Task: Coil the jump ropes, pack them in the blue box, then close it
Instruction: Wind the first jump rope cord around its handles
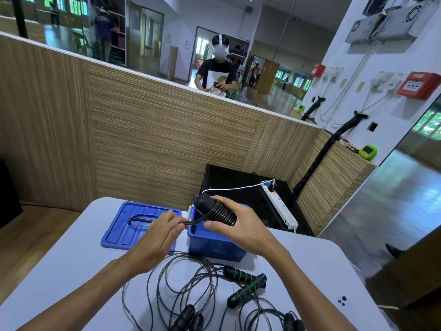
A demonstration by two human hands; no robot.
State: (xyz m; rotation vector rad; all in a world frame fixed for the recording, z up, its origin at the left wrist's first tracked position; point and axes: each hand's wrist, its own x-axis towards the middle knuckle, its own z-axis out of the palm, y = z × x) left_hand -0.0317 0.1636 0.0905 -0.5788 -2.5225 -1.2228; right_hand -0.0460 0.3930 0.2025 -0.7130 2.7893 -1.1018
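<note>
On the table [71, 271], mid-frame, the open blue box [214, 244] waits. Above it the right hand [241, 225] grips the coiled jump rope [218, 212]; the left hand [157, 235] pinches its cord end [191, 222]. Best tuck that end under a wrap, tension kept.

- Box [216, 244]: blue throughout.
- Lid [133, 225]: blue, matched to the box.
- Coiled rope [220, 212]: black.
- Loose ropes [181, 283]: dark grey to black.
- Handles [245, 277]: black, ringed with green stripes.
- Table [310, 271]: white.
- Wall panel [155, 130]: tan, finely streaked wood grain.
- Power strip [280, 206]: white, marked with orange.
</note>
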